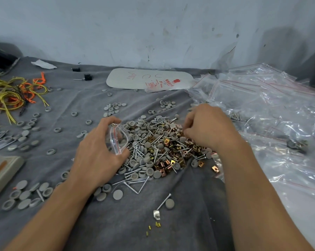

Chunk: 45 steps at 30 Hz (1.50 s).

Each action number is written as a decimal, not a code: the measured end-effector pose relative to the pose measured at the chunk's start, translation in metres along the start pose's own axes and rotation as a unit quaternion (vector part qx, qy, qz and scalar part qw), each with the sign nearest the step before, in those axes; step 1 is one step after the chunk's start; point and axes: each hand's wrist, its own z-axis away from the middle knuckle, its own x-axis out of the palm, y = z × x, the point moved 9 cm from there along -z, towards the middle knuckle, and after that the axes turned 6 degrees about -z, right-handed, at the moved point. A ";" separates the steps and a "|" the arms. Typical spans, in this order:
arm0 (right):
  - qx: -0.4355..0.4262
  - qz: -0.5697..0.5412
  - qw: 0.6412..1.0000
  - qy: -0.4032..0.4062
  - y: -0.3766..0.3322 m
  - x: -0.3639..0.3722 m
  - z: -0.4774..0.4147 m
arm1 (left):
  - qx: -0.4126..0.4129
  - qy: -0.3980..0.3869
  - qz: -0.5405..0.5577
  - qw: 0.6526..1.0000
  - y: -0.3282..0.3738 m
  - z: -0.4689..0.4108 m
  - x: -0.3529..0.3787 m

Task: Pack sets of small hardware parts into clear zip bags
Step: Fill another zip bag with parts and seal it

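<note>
Zip bag (117, 140) sits in the left hand (98, 153), fingers (108, 122) curled round it, mouth facing right toward the pile of parts (158, 147); the right hand (209, 127) digs there, its grip hidden.

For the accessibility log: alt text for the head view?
Left hand holds a small clear zip bag beside a pile of screws, grey caps and brass clips on grey cloth; right hand reaches into the pile. More clear bags lie at right.

A pile (158, 147) of silver screws (135, 153), grey caps (149, 171) and brass clips (166, 141) (all jumbled). A clear, red-striped zip bag (117, 138) touches the pile's left edge; empty bags (261, 109) sprawl to its right.
</note>
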 end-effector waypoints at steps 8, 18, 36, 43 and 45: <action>0.072 0.062 0.993 -0.068 0.042 0.018 0.052 | 0.044 0.008 -0.031 0.998 0.016 0.003 -0.005; 0.082 -0.011 0.996 0.035 0.051 0.026 0.060 | 0.077 -0.031 -0.078 0.994 0.035 0.013 0.004; -0.005 -0.199 0.977 0.073 0.025 0.035 0.060 | 0.097 -0.028 -0.067 0.993 0.039 0.012 0.007; -0.010 -0.106 0.994 -0.003 0.024 0.048 0.065 | 0.089 -0.024 -0.072 0.993 0.039 0.012 0.008; -0.012 -0.139 0.990 0.007 0.024 0.048 0.065 | 0.089 -0.026 -0.073 0.993 0.039 0.012 0.008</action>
